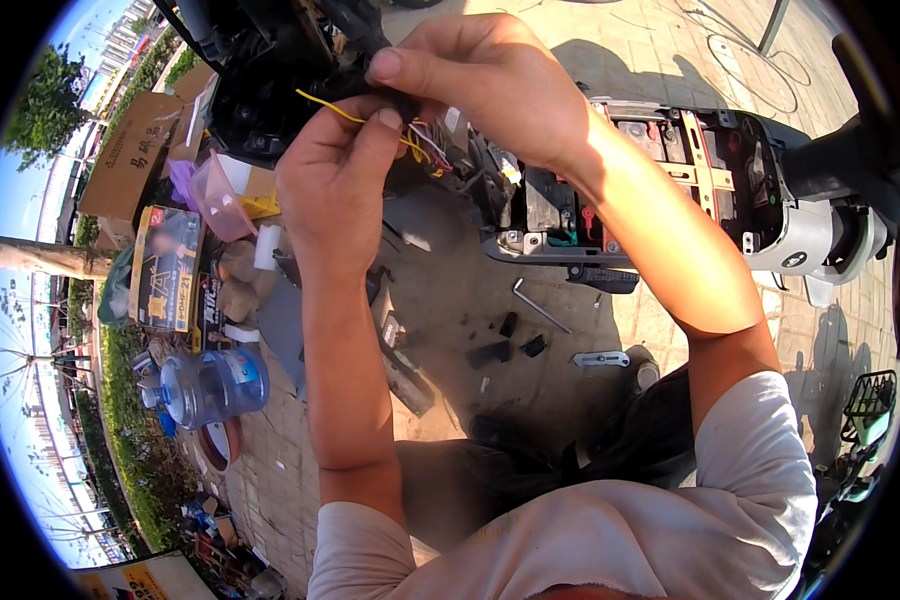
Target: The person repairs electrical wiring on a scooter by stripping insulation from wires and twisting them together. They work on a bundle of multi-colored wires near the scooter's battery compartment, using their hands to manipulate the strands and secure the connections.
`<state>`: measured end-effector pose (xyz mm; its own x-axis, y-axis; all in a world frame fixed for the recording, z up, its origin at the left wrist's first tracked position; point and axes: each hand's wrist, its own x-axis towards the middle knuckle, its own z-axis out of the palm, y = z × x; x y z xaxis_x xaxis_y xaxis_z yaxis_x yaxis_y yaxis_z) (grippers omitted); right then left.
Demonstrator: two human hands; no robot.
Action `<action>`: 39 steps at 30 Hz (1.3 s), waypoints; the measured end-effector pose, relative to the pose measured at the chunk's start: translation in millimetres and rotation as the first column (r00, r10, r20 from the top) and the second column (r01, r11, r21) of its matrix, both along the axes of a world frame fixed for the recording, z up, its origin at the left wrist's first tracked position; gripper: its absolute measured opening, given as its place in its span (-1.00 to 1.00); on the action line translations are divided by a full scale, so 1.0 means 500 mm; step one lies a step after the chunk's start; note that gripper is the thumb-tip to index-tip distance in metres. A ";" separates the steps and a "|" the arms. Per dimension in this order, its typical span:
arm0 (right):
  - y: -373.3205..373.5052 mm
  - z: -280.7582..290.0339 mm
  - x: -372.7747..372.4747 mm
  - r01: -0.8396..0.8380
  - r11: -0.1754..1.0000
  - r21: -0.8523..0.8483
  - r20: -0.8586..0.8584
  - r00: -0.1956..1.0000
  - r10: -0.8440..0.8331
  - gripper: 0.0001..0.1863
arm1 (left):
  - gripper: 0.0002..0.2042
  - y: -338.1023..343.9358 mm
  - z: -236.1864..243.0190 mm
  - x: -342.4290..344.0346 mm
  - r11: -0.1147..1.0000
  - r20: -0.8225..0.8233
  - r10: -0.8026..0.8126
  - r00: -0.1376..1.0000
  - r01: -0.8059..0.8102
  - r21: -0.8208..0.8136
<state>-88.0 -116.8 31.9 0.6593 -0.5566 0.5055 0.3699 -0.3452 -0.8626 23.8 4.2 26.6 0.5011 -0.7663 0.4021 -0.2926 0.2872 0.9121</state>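
Observation:
My left hand (335, 180) is closed, pinching a thin yellow wire (322, 104) between thumb and index finger; the wire's free end points up-left. My right hand (495, 95) is closed just above and to the right, its thumb over dark material at the black plastic housing (255, 105); what exactly it grips is hidden. A bundle of coloured wires (430, 150) hangs below both hands. To the right stands the opened body of an electric scooter (775, 235), with batteries (545, 200) and metal brackets (695, 135) showing.
At left lie cardboard boxes (120, 150), a pink tub (225, 205), a printed box (165, 260) and a water jug (210, 390). On the paving are a hex key (540, 310), a utility knife (600, 358), small black pieces (495, 350) and a metal bar (410, 385).

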 end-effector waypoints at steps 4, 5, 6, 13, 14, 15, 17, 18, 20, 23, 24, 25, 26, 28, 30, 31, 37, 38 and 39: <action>-0.015 -0.009 -0.017 -0.065 0.989 -0.131 -0.025 0.998 0.062 -0.75 | -0.81 0.006 0.004 0.013 0.996 -0.022 -0.076 0.997 0.075 -0.045; -0.016 -0.013 -0.021 -0.081 0.986 -0.146 -0.017 0.997 0.079 -0.72 | -0.77 0.010 0.006 0.018 0.996 -0.007 -0.083 0.997 0.082 -0.046; -0.015 -0.015 -0.025 -0.088 0.984 -0.154 -0.009 0.996 0.088 -0.71 | -0.74 0.013 0.007 0.022 0.995 0.007 -0.090 0.996 0.090 -0.047; -0.002 -0.030 -0.031 -0.095 0.984 -0.151 -0.023 0.995 0.093 -0.64 | -0.73 0.024 0.015 0.009 0.996 -0.030 -0.060 0.998 0.058 -0.064; 0.002 -0.029 -0.032 -0.075 0.984 -0.159 -0.033 0.997 0.070 -0.65 | -0.73 0.022 0.011 0.010 0.995 -0.054 -0.076 0.996 0.072 -0.074; 0.005 -0.030 -0.031 -0.065 0.985 -0.157 -0.014 0.998 0.063 -0.64 | -0.72 0.021 0.009 0.008 0.993 -0.077 -0.092 0.993 0.086 -0.084; 0.012 -0.033 -0.028 -0.043 0.987 -0.153 0.027 0.998 0.048 -0.63 | -0.72 0.022 0.007 0.001 0.992 -0.038 -0.080 0.996 0.075 -0.101; 0.016 -0.037 -0.023 -0.026 0.990 -0.138 0.037 0.999 0.031 -0.62 | -0.71 0.022 0.008 -0.002 0.991 -0.018 -0.073 0.997 0.070 -0.110; 0.023 -0.048 -0.012 0.014 0.994 -0.106 0.057 0.998 -0.008 -0.60 | -0.72 0.018 0.002 -0.008 0.992 0.018 -0.023 1.000 0.025 -0.127; 0.030 -0.051 -0.011 0.036 0.996 -0.079 0.075 0.997 -0.030 -0.60 | -0.75 0.014 -0.002 -0.018 0.992 0.032 0.052 0.998 -0.048 -0.120; 0.031 -0.050 -0.011 0.048 0.996 -0.073 0.075 0.996 -0.042 -0.61 | -0.76 0.014 -0.002 -0.022 0.991 0.032 0.080 0.996 -0.076 -0.112; 0.032 -0.047 -0.013 0.059 0.996 -0.067 0.075 0.996 -0.054 -0.62 | -0.78 0.013 -0.004 -0.027 0.985 0.063 0.137 0.989 -0.129 -0.116; 0.033 -0.047 -0.014 0.071 0.996 -0.061 0.074 0.995 -0.066 -0.63 | -0.81 0.011 -0.008 -0.032 0.976 0.094 0.193 0.977 -0.181 -0.121; 0.037 -0.048 -0.010 0.087 0.996 -0.035 0.086 0.993 -0.084 -0.64 | -0.85 0.010 -0.019 -0.030 0.944 0.241 0.320 0.916 -0.289 -0.158; 0.047 -0.050 -0.007 0.119 0.992 -0.041 0.092 0.989 -0.115 -0.67 | -0.89 0.010 -0.041 -0.016 0.892 0.462 0.452 0.763 -0.389 -0.230; 0.054 -0.047 -0.008 0.146 0.987 -0.063 0.091 0.986 -0.140 -0.68 | -0.89 0.010 -0.046 -0.012 0.881 0.488 0.473 0.733 -0.388 -0.272; 0.067 -0.052 -0.010 0.323 0.914 -0.245 0.197 0.940 -0.280 -0.76 | -0.87 0.014 -0.033 -0.011 0.861 0.696 0.509 0.507 -0.311 -0.402; 0.068 -0.051 -0.011 0.329 0.907 -0.265 0.202 0.938 -0.281 -0.76 | -0.87 0.017 -0.029 -0.007 0.865 0.725 0.502 0.471 -0.287 -0.412; 0.069 -0.051 -0.009 0.333 0.901 -0.278 0.219 0.935 -0.278 -0.78 | -0.86 0.020 -0.026 -0.005 0.869 0.753 0.494 0.435 -0.261 -0.420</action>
